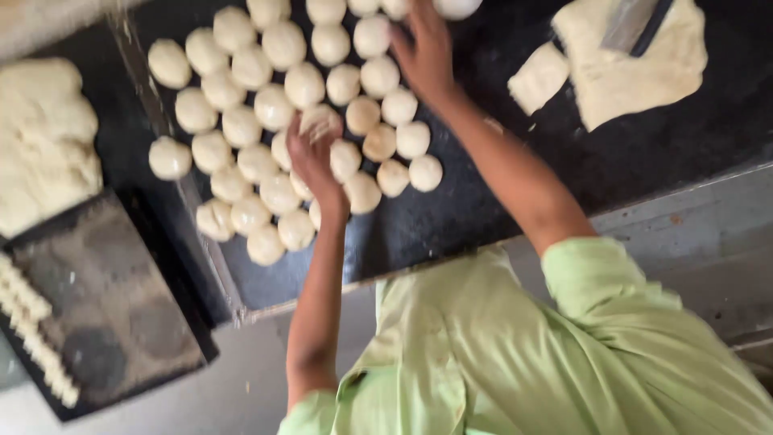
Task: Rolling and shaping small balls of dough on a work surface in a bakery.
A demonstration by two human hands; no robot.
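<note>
**Soft dough balls, two hands among them**

On the dark worktop [483, 201] lies a crowd of pale dough balls [266, 105], packed close and many touching, filling the far left part of the slab. The left hand [312, 153] rests in the middle of the cluster, its fingers curled over one dough ball [320, 118] and cupping it from above. The right hand [424, 50] reaches to the far edge of the group with fingers spread, lying on or just over the balls there; the frame is motion-blurred, so whether it grips one I cannot tell.

Judging by their rounded, slightly slumped shapes, the balls are light, soft and easily dented, probably a little tacky where they touch. A loose, cupped hold from the top or sides suits them better than a fingertip pinch, which would leave marks.

Far right lies a flattened sheet of dough [636, 72] with a cut square piece [538, 76] beside it and a metal scraper [632, 22] resting on it. At the left sits a big mass of dough [44, 137] (uncut, lumpy), near a dark tray [113, 322]
</note>
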